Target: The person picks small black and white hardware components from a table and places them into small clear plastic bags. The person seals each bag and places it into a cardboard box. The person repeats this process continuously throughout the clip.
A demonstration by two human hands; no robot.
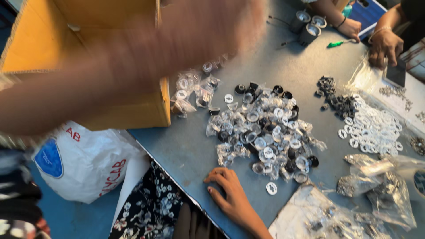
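Observation:
My right hand (230, 197) lies flat on the blue table (186, 150) near its front edge, fingers apart and holding nothing. Just to its right lies a single white round lens piece (271, 188). Beyond it spreads a heap of small clear and black lens parts in plastic wrappers (265, 128). My left arm sweeps across the upper left as a strong blur, and my left hand (217, 35) is smeared over the cardboard box (133, 110). What it holds cannot be made out.
A pile of white rings (372, 126) and small black parts (330, 88) lie at right, with clear bags of metal parts (380, 186) in front. Another person's hands (385, 44) work at the far right by a green screwdriver (338, 43). A white plastic sack (84, 163) sits below the table.

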